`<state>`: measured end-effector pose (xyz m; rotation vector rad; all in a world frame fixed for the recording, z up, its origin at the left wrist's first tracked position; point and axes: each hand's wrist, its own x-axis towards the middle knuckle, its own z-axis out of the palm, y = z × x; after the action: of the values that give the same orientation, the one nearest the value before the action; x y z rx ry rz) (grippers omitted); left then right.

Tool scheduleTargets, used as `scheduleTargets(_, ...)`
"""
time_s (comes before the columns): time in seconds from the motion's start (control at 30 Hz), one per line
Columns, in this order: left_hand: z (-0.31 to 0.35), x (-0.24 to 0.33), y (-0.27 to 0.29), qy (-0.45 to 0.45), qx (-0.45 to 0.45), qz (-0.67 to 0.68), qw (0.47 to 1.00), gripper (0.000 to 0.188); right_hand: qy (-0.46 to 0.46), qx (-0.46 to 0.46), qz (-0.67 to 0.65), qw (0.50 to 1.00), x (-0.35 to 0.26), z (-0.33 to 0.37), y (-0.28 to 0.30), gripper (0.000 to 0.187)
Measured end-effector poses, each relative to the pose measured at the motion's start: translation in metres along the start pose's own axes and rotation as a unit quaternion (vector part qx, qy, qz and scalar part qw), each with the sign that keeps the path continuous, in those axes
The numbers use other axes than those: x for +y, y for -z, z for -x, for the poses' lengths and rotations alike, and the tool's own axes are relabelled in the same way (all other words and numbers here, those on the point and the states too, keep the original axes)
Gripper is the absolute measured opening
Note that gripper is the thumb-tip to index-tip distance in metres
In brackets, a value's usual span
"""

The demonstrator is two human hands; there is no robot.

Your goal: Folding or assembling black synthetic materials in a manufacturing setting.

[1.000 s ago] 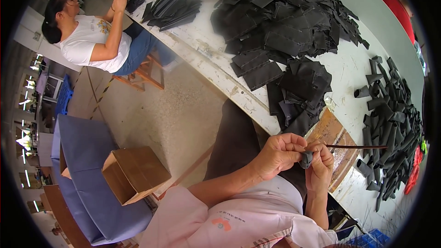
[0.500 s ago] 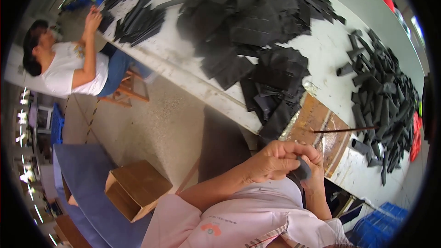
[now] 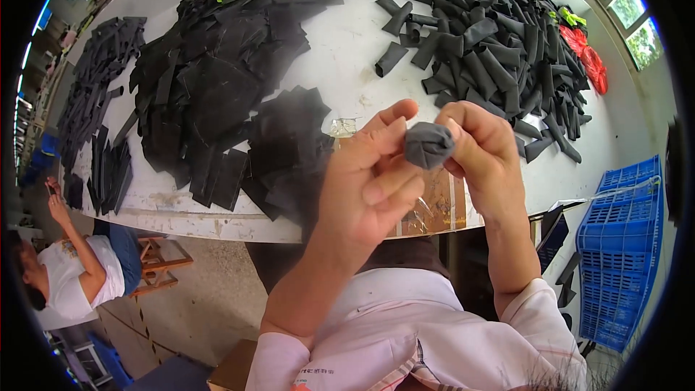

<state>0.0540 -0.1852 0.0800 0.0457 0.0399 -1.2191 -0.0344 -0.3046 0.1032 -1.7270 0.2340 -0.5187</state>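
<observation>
Head view: your right fingers (image 3: 470, 146) are closed on one dark grey fabric piece (image 3: 428, 146) between your hands; your left fingers (image 3: 391, 187), half-curled, meet its left side, grip undeterminable. Tabletop (image 3: 353, 43) bears one tube heap (image 3: 499, 65), tubes too overlapped to count.

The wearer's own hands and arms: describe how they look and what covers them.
The left hand and right hand are bare, with no gloves, rings or wristbands visible. Both forearms are uncovered. The left sleeve and right sleeve are loose, pale pinkish-white fabric, ending around the elbows.
</observation>
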Motion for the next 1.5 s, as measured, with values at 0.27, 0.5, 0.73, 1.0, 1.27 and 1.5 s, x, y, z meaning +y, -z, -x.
scheduleTargets(0.27, -0.002, -0.005, 0.052, -0.075, 0.045, -0.133, 0.987, 0.023, -0.199, -0.108, -0.322, 0.919, 0.067, 0.004, -0.003, 0.023)
scheduleTargets(0.5, 0.010, -0.011, 0.019, -0.071, 0.048, -0.140, 0.986, 0.025, -0.133, -0.174, -0.237, 0.946, 0.059, -0.020, 0.002, 0.021)
scheduleTargets(0.73, 0.010, -0.012, 0.056, -0.030, 0.085, -0.094, 0.991, 0.016, -0.173, -0.118, -0.275, 0.938, 0.078, -0.004, -0.008, 0.018)
scheduleTargets(1.0, 0.009, -0.012, 0.042, -0.031, -0.038, 0.043, 0.998, 0.022, -0.100, -0.163, -0.207, 0.960, 0.043, -0.021, -0.006, 0.023)
scheduleTargets(1.27, 0.003, -0.026, 0.063, -0.083, 0.055, -0.073, 0.992, 0.016, -0.163, -0.110, -0.239, 0.951, 0.082, -0.005, 0.001, 0.017)
scheduleTargets(1.5, 0.012, -0.025, 0.028, -0.106, -0.057, -0.187, 0.975, 0.021, -0.093, -0.125, -0.113, 0.981, 0.056, -0.019, 0.001, 0.025)
